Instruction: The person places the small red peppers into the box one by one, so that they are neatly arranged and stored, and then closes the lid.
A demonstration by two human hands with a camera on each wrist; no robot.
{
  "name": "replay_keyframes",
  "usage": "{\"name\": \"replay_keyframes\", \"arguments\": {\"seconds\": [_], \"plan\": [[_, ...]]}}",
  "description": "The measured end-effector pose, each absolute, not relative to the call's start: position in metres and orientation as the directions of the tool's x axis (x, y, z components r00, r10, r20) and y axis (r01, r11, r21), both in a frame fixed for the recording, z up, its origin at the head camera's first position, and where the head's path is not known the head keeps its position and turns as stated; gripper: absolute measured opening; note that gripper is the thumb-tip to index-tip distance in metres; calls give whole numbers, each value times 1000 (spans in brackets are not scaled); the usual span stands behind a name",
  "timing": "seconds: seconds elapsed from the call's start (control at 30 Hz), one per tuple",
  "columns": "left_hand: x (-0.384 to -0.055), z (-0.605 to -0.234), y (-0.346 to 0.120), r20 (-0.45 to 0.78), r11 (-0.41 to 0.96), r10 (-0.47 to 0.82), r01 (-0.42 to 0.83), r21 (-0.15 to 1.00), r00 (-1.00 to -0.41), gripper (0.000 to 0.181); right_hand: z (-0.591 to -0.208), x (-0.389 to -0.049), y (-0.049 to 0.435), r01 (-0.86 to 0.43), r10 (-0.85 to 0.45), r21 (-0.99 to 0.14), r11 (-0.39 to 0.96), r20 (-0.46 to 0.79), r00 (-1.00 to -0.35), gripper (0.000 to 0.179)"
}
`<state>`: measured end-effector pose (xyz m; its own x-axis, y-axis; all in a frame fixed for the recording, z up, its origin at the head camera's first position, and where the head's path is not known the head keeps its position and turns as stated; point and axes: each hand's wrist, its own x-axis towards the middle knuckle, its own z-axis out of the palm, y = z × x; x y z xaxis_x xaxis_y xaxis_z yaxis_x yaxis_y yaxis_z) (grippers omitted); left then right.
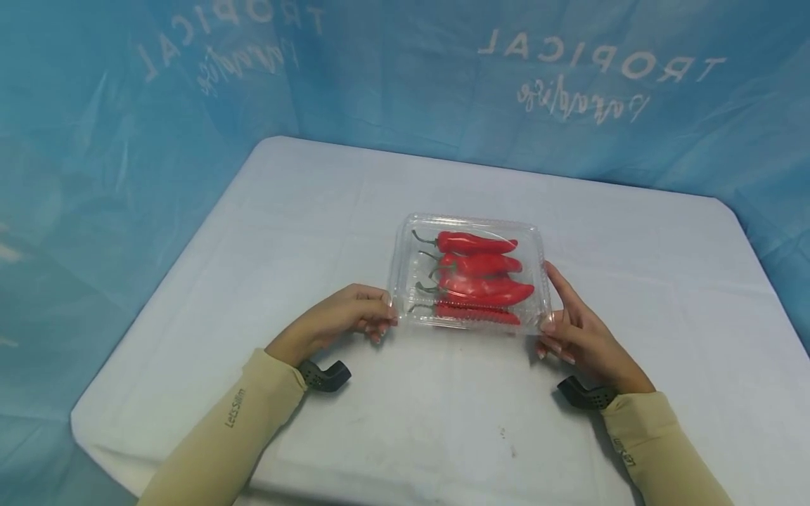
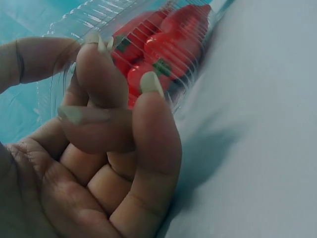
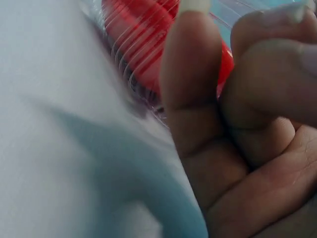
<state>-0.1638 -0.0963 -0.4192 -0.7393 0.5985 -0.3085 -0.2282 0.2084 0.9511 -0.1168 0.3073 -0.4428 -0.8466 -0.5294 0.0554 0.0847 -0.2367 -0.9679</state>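
Observation:
A clear plastic clamshell box [image 1: 471, 223] with its lid down holds several red peppers [image 1: 481, 264] with green stems, lying side by side with the stems to the left. My left hand [image 1: 351, 313] pinches the box's edge near the front left corner, thumb against index finger. At the front right corner, my right hand [image 1: 582, 337] grips the rim with the thumb, while its index finger lies along the right side. Both wrist views show ribbed plastic walls [image 2: 94, 20] close beyond the curled fingers, with red peppers [image 3: 143, 44] behind them.
A white cloth covers the table [image 1: 316, 211], with small dark marks near the front. Blue printed curtains [image 1: 405, 84] hang behind it and along the left side. Each wrist wears a dark strap [image 1: 325, 376] over a beige sleeve [image 1: 234, 429].

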Motion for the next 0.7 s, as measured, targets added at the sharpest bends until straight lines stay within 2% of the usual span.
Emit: {"name": "replay_keyframes", "arguments": {"seconds": [0.27,0.4,0.47,0.53,0.63,0.7], "plan": [[-166,-422,-97,-307,256,628,-184,949,-715,19,-448,-117,310,117,-537,-954,-276,52,-842,84],[-171,-424,-100,-273,308,639,-86,947,-719,25,-450,-119,316,78,-502,-987,-137,1,-865,79],[-172,-427,-106,-246,350,609,-23,936,-754,30,-452,-119,321,35,-470,-999,-15,-24,-882,74],[-172,-429,-115,-201,412,541,48,910,-817,33,-455,-118,326,-7,-427,-993,116,-43,-903,66],[-172,-431,-130,-109,520,407,132,844,-907,31,-457,-114,337,-29,-342,-964,263,-65,-937,57],[-172,-429,-137,-28,587,334,184,789,-942,29,-456,-111,346,-33,-265,-930,365,-70,-962,55]]}}
